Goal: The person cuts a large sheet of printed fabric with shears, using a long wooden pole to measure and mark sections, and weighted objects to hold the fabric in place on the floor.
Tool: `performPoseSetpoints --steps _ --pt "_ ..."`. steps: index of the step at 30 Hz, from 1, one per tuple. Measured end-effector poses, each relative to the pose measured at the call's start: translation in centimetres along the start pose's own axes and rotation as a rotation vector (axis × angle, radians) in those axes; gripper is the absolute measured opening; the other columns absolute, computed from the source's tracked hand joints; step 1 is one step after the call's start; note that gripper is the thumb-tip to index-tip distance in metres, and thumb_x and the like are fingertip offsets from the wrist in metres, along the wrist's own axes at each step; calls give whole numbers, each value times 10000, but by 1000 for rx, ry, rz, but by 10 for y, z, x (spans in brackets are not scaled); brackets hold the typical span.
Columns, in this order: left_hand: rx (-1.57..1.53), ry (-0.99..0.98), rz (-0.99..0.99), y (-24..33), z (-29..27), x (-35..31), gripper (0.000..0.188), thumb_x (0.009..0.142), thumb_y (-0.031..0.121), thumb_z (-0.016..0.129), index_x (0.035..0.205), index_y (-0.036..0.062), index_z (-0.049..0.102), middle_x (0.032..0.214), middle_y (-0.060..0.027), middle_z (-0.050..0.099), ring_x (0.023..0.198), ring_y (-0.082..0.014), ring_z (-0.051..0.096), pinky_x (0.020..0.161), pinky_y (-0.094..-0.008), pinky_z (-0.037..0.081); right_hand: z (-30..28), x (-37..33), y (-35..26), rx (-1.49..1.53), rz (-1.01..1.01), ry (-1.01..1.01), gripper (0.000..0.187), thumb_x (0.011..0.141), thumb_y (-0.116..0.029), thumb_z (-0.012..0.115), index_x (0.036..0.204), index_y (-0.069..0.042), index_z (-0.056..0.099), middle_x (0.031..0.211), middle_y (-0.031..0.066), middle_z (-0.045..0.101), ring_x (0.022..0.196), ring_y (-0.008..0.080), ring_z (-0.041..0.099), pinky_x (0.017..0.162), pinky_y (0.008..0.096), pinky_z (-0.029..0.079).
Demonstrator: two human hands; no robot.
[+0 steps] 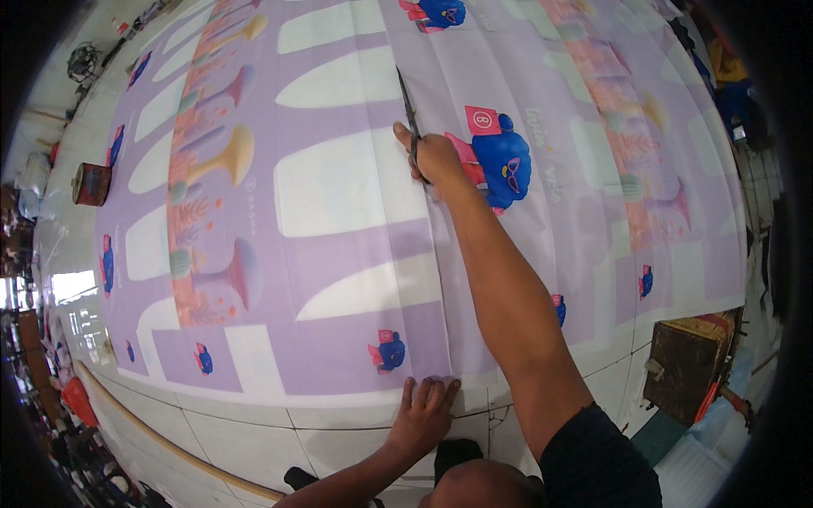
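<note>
A wide sheet of lilac printed fabric [339,245] lies spread out before me, with white shapes, coral bands and blue cartoon figures on it. My right hand [439,159] is closed around the handles of dark scissors [408,106], far up the sheet. Their blades point away from me along a long straight line in the fabric; whether the blades are apart is hard to make out. That line runs back toward my left hand [423,412], which rests with fingers stretched on the sheet's near edge, holding nothing.
White floor tiles [254,423] show along the near side. A rusty tin [91,184] sits by the left edge of the fabric. At the lower left lies a long wooden pole [169,440]. A worn brown box [690,364] stands near the right corner, beside a hammer-like tool [735,402].
</note>
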State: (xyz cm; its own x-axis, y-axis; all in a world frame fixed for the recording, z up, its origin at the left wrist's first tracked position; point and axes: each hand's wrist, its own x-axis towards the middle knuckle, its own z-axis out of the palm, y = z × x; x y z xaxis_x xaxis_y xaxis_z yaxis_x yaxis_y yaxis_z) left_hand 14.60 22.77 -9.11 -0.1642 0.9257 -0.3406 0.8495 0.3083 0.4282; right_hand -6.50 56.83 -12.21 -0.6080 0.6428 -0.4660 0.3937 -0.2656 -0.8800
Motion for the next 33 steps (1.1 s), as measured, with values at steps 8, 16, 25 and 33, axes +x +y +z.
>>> performPoseSetpoints --steps 8,16,25,33 --pt "4 -15 0 0 -1 3 644 812 267 639 1402 80 460 1259 -156 488 1246 -322 442 1080 -593 328 1 38 -19 49 11 -9 569 807 -564 738 650 -64 514 587 34 498 453 140 476 432 304 395" --pt "-123 -86 -15 -2 -32 14 617 829 314 666 1365 68 486 1292 -146 526 1224 -329 496 1063 -524 383 4 39 -12 22 -50 19 584 841 -532 714 617 -30 516 554 53 500 447 164 522 420 322 421" --pt "34 704 -228 -152 -135 215 708 845 391 677 1386 -1 442 1441 -265 386 1376 -444 312 1138 -542 240 -1 42 -11 15 -85 10 655 826 -599 687 609 8 568 541 95 554 445 201 574 435 346 454" --pt "70 660 -270 -164 -128 245 762 826 469 668 1396 22 434 1440 -253 367 1398 -426 282 1171 -543 172 5 41 -12 -2 -19 -8 602 827 -567 708 638 -17 553 564 56 538 453 147 537 436 302 442"
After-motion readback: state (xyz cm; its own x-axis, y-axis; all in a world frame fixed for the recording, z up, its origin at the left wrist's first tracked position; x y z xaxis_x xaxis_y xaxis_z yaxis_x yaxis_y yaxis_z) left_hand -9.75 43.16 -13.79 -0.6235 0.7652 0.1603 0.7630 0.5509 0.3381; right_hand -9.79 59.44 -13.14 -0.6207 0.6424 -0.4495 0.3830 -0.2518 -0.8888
